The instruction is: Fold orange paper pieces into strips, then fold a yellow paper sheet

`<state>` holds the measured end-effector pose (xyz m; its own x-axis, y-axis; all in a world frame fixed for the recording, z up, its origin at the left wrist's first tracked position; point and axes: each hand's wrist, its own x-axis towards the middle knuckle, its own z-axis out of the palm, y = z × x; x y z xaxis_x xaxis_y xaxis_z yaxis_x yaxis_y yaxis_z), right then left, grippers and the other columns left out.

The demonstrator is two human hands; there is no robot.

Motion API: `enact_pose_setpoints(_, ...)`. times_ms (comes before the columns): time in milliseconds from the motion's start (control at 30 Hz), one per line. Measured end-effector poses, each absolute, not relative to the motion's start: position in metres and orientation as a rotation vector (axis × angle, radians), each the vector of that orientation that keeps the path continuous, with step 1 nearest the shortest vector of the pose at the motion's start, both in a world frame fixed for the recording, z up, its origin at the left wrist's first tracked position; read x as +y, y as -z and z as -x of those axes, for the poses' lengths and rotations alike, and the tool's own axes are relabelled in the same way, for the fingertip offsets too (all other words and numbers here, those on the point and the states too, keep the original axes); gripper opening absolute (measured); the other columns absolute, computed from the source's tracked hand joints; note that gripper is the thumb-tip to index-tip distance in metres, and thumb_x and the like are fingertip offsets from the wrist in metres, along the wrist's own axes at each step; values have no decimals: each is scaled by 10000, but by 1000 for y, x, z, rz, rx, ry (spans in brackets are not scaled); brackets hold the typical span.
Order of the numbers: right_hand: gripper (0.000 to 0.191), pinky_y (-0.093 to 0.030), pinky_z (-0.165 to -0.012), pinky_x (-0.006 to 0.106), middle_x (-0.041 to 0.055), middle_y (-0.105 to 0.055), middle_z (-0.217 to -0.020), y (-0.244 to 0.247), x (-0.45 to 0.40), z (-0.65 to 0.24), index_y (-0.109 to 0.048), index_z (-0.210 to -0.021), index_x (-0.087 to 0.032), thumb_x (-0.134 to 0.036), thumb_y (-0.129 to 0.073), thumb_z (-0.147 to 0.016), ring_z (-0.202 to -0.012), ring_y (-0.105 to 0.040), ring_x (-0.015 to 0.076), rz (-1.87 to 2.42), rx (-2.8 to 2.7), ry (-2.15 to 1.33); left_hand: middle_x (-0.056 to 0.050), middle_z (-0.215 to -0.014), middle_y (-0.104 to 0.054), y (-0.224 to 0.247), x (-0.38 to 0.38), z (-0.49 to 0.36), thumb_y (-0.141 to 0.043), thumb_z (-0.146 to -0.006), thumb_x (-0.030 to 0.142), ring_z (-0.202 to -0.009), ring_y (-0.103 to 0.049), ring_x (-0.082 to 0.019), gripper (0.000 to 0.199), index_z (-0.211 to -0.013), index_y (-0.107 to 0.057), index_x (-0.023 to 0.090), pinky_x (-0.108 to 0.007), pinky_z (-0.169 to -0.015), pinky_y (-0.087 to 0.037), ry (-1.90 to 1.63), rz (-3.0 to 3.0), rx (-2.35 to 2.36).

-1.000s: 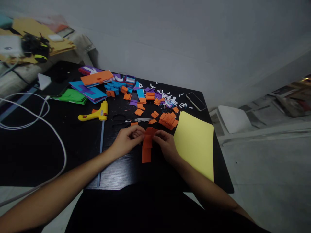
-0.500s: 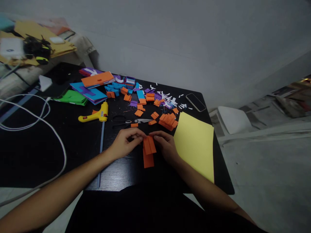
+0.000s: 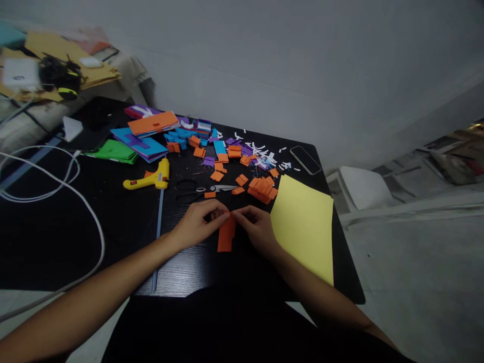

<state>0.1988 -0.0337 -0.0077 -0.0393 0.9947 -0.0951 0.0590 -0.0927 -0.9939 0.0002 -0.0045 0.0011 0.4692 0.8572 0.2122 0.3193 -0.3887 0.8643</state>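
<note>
An orange paper strip [image 3: 226,234] hangs down between my two hands, near the front middle of the table. My left hand [image 3: 202,219] pinches its top edge between thumb and fingers. On the other side, my right hand [image 3: 257,224] pinches the same top edge, its fingertips almost meeting those of the left. The fingers cover the strip's upper end. Just beyond the hands lie black-handled scissors [image 3: 223,188], a small orange paper piece [image 3: 209,195] by their pivot, and a heap of folded orange paper pieces [image 3: 262,189].
Yellow sheets [image 3: 302,227] lie right of my hands, with a phone [image 3: 305,160] behind. A yellow glue gun [image 3: 149,177] and a bluish strip [image 3: 159,217] are left. Coloured folded papers [image 3: 153,123] and white scraps [image 3: 264,154] cover the back. A white cable [image 3: 94,217] loops at left.
The orange strip has turned and narrowed in view; its two separate-looking flaps now overlap closely. Both hands' fingertips have come closer together over its top edge.
</note>
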Motion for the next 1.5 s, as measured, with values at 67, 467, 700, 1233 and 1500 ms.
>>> enact_pose_setpoints(67,206,-537,-760,335,24,-762,-816,6,-34,-199,-771,-817,-229,-435,-766,-821,-775,-677,201,1295,-1258,-1258,-1,-772,-650,-1,-4,0,-599,-976,311,-697,-577,-134,180,-905,-713,192,-243,-650,-458,-872,-1933,971)
enact_pose_setpoints(467,271,-507,-798,317,28,-731,-871,3,-31,-201,-760,-879,-224,-475,-661,-898,-848,-648,203,1286,-1260,-1215,-44,-940,-697,1,-7,10,-639,-972,217,-853,-675,-157,223,-1133,-780,283,-263,-751,-549,-1179,-2115,835)
enact_pose_setpoints(700,262,-501,-896,332,30,-737,-935,3,-30,-201,-759,-916,-213,-463,-718,-852,-940,-654,217,1253,-1234,-1306,-54,-1038,-695,4,-5,13,-623,-969,116,-939,-692,-142,297,-1210,-728,254,-244,-817,-575,-1254,-2297,715)
enact_pose_setpoints(1233,125,-534,-898,362,57,-717,-1018,5,-32,-202,-745,-838,-231,-354,-755,-853,-978,-669,218,1152,-1342,-1097,-87,-1088,-690,-5,-4,4,-690,-941,188,-1028,-667,-183,55,-976,-730,174,-298,-897,-547,-1174,-2211,806)
enact_pose_setpoints(1500,157,-532,-900,375,58,-725,-1020,6,-34,-202,-761,-895,-248,-381,-685,-930,-985,-677,217,1100,-1403,-1087,-19,-887,-732,-1,-3,3,-739,-915,260,-787,-664,-135,78,-926,-717,186,-220,-682,-506,-1170,-2021,891)
